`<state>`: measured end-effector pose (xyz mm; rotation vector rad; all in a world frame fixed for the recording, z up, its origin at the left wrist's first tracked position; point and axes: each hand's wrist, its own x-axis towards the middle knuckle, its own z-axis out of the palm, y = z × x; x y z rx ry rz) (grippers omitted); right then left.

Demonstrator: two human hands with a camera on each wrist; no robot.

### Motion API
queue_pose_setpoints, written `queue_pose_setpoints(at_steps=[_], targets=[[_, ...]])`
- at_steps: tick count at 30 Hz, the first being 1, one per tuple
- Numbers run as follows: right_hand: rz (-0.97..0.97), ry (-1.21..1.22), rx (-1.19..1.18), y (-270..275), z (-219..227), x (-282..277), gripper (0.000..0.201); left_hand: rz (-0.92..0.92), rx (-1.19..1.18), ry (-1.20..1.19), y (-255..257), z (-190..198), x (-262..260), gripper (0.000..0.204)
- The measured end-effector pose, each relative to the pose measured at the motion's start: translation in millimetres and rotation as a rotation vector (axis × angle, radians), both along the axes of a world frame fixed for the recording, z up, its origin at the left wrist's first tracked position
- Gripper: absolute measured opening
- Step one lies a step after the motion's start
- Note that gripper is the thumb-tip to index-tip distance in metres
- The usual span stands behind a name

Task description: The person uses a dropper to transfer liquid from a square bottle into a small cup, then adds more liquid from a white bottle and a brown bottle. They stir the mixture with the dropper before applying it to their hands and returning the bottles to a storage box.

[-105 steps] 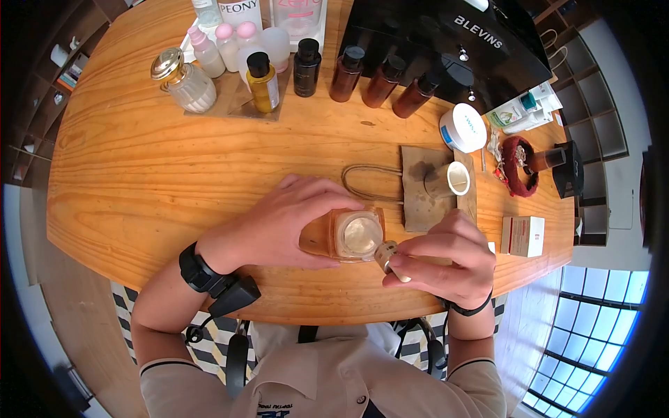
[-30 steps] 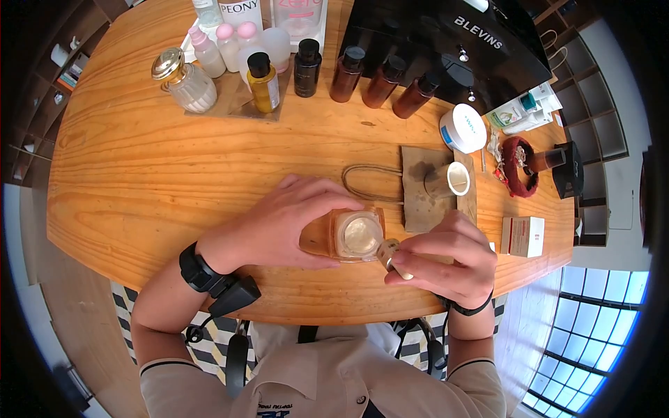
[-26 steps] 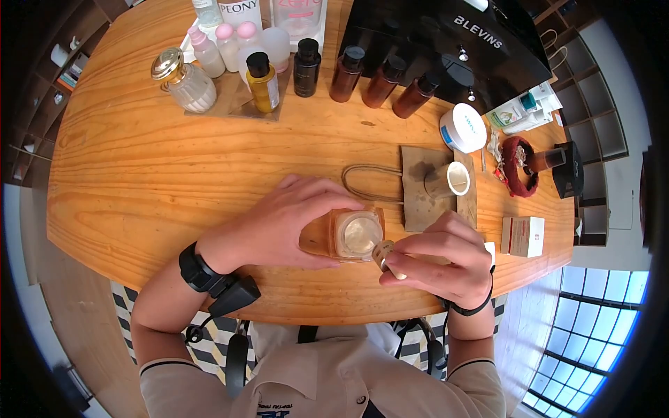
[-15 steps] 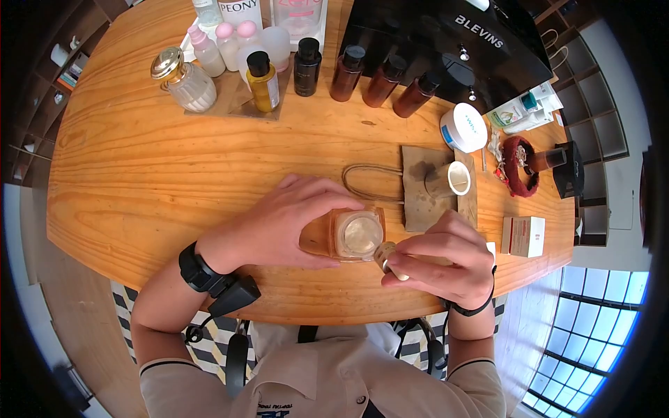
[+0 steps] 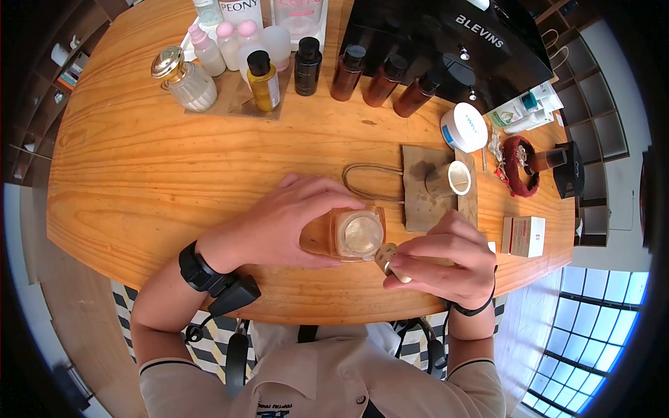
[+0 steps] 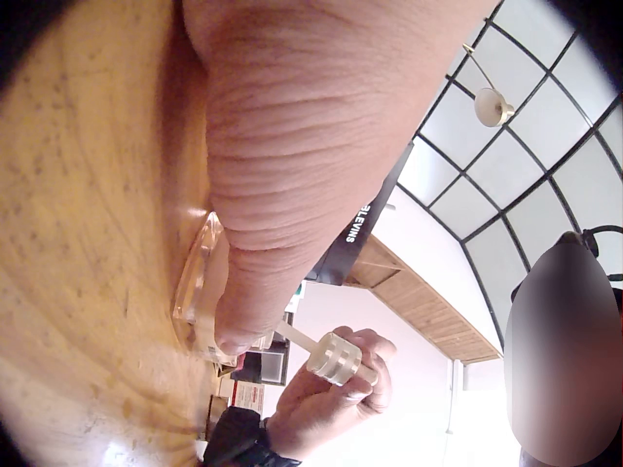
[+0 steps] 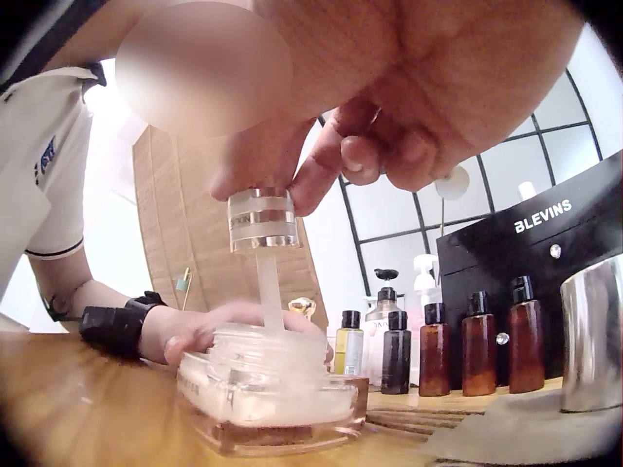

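Note:
A square clear jar (image 5: 359,235) with pale contents stands uncapped on the wooden table. My left hand (image 5: 293,221) curves round its left side, thumb and fingers at the jar's walls. Between thumb and fingers my right hand (image 5: 449,261) pinches a silver-banded dropper cap (image 5: 385,256) at the jar's right edge. In the right wrist view the dropper's pale stem (image 7: 269,292) reaches down into the mouth of the jar (image 7: 282,409). The left wrist view shows the banded cap (image 6: 334,359) held in the right hand (image 6: 326,409), while the left hand (image 6: 282,146) hides most of the jar.
A flattened brown paper bag (image 5: 421,209) with a cord handle lies behind the right hand, a cup (image 5: 458,178) on it. Several bottles (image 5: 348,75) line the back beside a black BLEVINS box (image 5: 446,49). A white tub (image 5: 464,128) and a small box (image 5: 524,237) stand at right.
The right hand and the dropper have shifted slightly back and forth beside the jar's mouth. The left hand has kept its place around the jar.

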<state>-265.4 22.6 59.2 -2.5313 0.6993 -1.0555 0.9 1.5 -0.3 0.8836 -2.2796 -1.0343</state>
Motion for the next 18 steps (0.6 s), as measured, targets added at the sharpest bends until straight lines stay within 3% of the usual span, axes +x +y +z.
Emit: queue_pose_setpoints(at_steps=[18], targets=[[-0.029, 0.036, -0.017, -0.3, 1.4, 1.3, 0.031, -0.003, 0.0, 0.003, -0.1, -0.4, 0.1, 0.071]])
